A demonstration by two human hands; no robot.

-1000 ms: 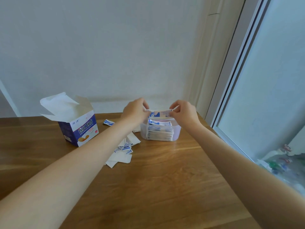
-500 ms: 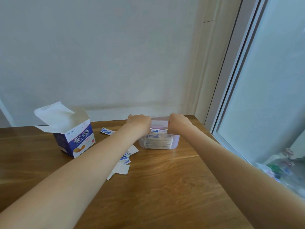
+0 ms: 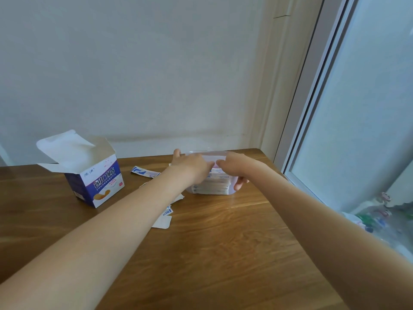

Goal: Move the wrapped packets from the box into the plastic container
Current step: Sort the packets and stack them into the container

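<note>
Pressing down over the plastic container (image 3: 231, 191), both hands meet above its stacked packets (image 3: 212, 186) — left hand (image 3: 192, 167) flat, right hand (image 3: 234, 166) curled round the right wall; loose packets (image 3: 145, 172) lie leftward.

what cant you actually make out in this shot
- Head view: the inside of the open box is hidden by its raised flaps, so any packets left in it can't be seen.
- The top of the plastic container is covered by the left hand and right hand.
- The loose packets on the table are partly under the left forearm.
- Print on the packet stack is too small to read.
</note>
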